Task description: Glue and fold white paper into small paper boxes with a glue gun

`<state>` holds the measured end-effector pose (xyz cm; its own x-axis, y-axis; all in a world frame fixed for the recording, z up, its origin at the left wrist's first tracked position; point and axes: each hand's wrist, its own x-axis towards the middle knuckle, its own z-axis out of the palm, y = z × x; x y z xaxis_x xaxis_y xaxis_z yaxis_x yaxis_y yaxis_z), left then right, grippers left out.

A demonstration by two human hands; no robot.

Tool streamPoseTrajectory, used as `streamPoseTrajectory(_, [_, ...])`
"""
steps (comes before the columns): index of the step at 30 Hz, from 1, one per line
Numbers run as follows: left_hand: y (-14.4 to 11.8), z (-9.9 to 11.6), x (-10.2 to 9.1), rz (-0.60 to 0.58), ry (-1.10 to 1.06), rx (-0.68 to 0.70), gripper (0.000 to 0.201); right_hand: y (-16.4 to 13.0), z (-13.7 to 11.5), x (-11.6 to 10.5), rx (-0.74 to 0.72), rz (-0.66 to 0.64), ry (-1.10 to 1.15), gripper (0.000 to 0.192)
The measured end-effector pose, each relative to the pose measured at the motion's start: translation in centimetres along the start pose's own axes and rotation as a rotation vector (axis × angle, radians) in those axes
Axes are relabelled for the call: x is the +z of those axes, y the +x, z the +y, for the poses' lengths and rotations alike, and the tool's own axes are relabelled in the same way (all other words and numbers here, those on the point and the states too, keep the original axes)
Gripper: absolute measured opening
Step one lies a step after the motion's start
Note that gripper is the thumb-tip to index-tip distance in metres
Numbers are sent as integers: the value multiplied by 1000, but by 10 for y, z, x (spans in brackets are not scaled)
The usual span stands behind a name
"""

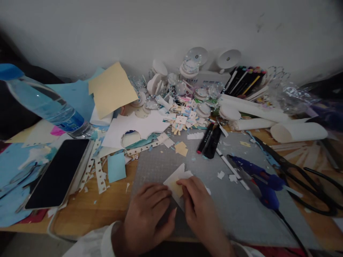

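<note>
While both my hands rest on the grey cutting mat (160,167), I am pressing a small piece of white paper (175,178) with a tan patch on it. My left hand (148,210) lies flat with the fingers together, holding the paper down from the 7 o'clock side. My right hand (199,207) pinches the edge of the paper with thumb and fingertips, nearly closed on it. The paper is at the near edge of the mat, just in front of me.

I judge that I am folding or creasing the paper, but the light is dim and I cannot tell the fold line clearly. The next move needs a steady left hand and a firm slide of the right fingers along the edge.

At 3 o'clock lies a blue glue gun (261,182), and at 9 o'clock a phone (57,173).
</note>
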<state>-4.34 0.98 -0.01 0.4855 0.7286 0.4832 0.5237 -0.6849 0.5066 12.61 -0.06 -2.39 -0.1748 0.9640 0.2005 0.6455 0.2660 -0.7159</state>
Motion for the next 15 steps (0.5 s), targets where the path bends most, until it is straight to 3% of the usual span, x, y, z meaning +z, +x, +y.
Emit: streamPoseTrajectory(15, [3, -1, -1, -161, 11, -96, 20, -1, 1, 1, -19, -8, -37, 36])
